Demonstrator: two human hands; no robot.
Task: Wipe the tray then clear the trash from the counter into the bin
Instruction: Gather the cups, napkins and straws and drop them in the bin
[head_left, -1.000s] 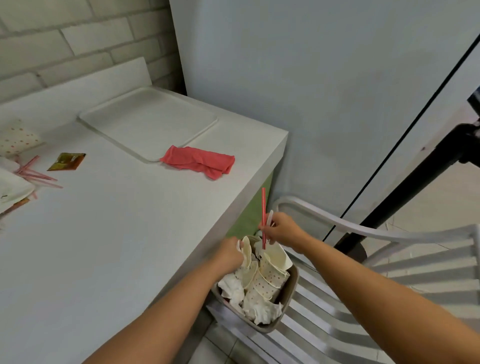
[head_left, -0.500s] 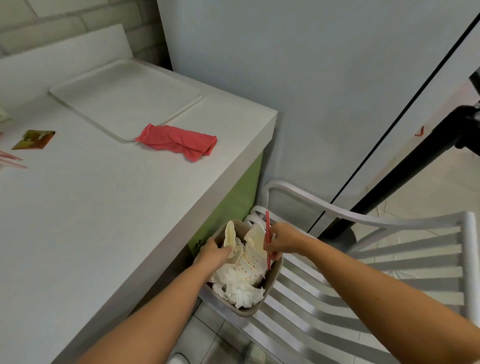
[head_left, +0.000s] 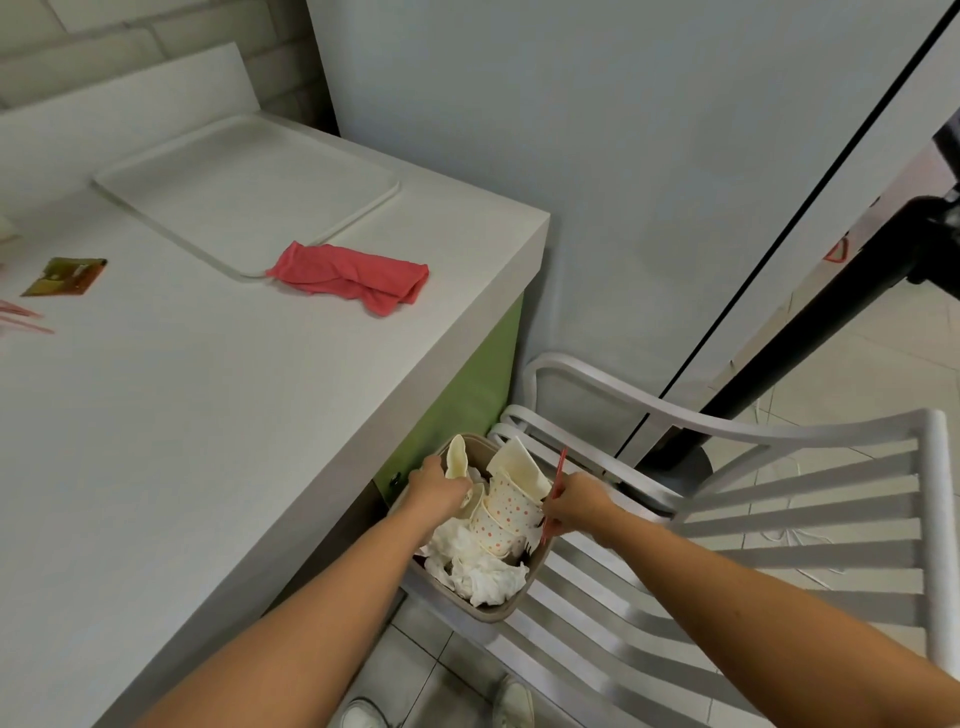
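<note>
Beige plastic bin, lower centre of the frame, sits heaped full on a white slatted chair. My right hand has its grip pinched on a thin red straw at the bin's right rim. My left hand is down among the spotted paper cups, and I cannot tell whether its grip closes on one. The risks I see are the straw dropping outside the rim, or a hard push tipping the bin off the slats. A brown foil wrapper lies on the white counter at far left.
</note>
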